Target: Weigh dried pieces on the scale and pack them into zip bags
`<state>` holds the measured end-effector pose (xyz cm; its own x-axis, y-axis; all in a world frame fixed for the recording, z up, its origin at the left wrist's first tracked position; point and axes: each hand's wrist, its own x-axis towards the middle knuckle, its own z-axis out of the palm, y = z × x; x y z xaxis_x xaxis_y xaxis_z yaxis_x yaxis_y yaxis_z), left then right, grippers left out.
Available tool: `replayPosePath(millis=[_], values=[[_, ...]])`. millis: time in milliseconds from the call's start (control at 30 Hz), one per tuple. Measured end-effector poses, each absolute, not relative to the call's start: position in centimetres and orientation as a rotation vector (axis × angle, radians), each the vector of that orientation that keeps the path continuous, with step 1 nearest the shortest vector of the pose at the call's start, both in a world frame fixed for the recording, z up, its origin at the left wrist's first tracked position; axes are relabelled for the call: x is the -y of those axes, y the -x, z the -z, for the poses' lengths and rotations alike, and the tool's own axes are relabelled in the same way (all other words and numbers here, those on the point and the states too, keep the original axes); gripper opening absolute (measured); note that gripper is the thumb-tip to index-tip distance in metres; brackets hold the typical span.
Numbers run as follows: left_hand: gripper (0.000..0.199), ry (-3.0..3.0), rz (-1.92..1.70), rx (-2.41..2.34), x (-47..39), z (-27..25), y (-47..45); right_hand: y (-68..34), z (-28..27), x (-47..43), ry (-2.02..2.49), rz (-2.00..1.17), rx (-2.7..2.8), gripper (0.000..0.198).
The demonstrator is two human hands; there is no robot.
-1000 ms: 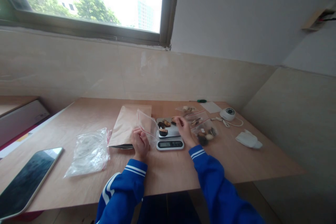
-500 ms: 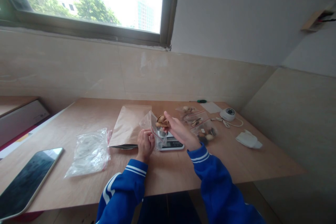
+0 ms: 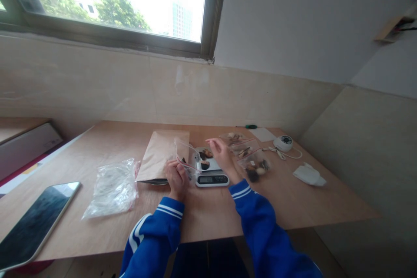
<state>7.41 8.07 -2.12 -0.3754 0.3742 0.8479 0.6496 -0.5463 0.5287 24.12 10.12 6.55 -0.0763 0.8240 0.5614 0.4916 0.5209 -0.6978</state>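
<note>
My left hand (image 3: 177,178) is closed on the edge of a clear zip bag (image 3: 187,158), whose mouth gapes toward the right. Inside the bag, a small dark piece shows near my fingers. Just right of it is a white digital kitchen scale (image 3: 212,180). Dark and brown dried pieces (image 3: 206,154), which look like mushroom, are over its platform; whether the bag's plastic lies beneath them I cannot tell. Above the scale's right side hovers my right hand (image 3: 223,156), fingers stretched leftward with nothing visible in them; its thumb is hidden.
A brown paper bag (image 3: 159,152) lies behind my left hand. Farther left are clear plastic bags (image 3: 114,189) and a phone (image 3: 41,221). Filled zip bags (image 3: 256,165) sit right of the scale, then a white camera-like device (image 3: 282,142), white tissue (image 3: 309,174) and a green-handled screwdriver (image 3: 250,126).
The brown dried piece has left my right hand, and brown pieces now show over the scale. That hand has shifted slightly right. My left hand has turned the bag a little leftward.
</note>
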Motion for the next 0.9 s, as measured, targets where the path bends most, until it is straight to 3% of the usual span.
replayPosePath(millis=[67, 200, 433, 567, 733, 900], values=[[0.018, 1.628, 2.031, 1.379, -8.1, 2.1, -7.4, -24.5, -4.7, -10.8, 1.212, -0.35, 1.934, 0.034], [0.018, 1.677, 2.029, 1.355, -8.1, 2.1, -7.4, -24.2, -1.9, -11.4, 1.414, -0.293, 2.266, 0.059], [0.02, 1.683, 2.036, 1.333, -8.1, 2.0, -7.3, -23.6, -1.7, -11.7, 1.341, -0.317, 2.237, 0.024], [0.021, 1.676, 2.044, 1.344, -8.1, 2.1, -7.3, -23.9, -1.7, -11.6, 1.253, -0.485, 2.051, 0.018], [0.023, 1.688, 2.064, 1.398, -8.2, 2.2, -7.3, -23.1, -3.9, -11.1, 1.11, -0.687, 1.589, 0.026], [0.021, 1.722, 2.01, 1.411, -8.2, 2.4, -7.3, -21.0, -8.4, -9.4, 0.788, -1.34, 1.286, 0.047]])
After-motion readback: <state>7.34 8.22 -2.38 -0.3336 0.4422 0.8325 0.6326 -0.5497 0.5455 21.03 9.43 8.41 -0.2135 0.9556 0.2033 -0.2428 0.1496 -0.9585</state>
